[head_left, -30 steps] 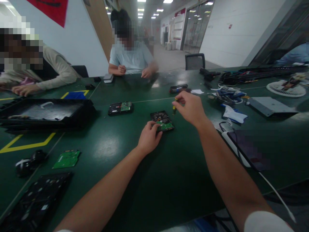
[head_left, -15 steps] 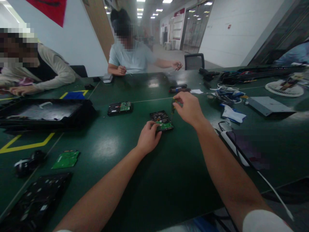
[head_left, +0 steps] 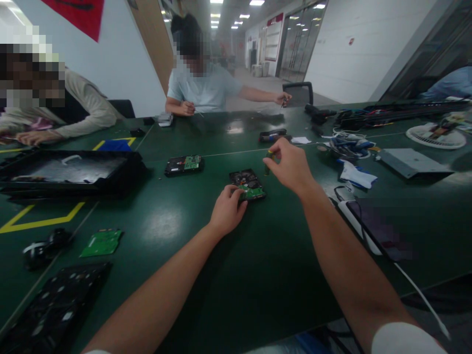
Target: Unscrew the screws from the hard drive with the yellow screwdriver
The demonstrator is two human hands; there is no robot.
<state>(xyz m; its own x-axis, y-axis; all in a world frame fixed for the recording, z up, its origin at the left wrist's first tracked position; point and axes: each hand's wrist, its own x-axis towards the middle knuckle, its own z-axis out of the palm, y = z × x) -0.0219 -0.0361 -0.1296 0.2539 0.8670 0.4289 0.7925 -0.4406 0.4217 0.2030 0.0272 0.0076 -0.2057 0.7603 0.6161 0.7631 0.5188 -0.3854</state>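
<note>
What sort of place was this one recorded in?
Likely an office used as an electronics workshop: a green circuit board and the hard drive at the left hand lie on the table, glass doors beyond.

Beyond the green tabletop (head_left: 206, 305), a red banner (head_left: 89, 19) hangs on a pale wall (head_left: 121, 64) at left, beside a tan panel (head_left: 153, 42). Ceiling lights (head_left: 257, 3) run above a grey floor (head_left: 263, 81); glass doors (head_left: 298, 46) and a white wall (head_left: 342, 54) stand at right, behind a black chair (head_left: 301, 92).
</note>
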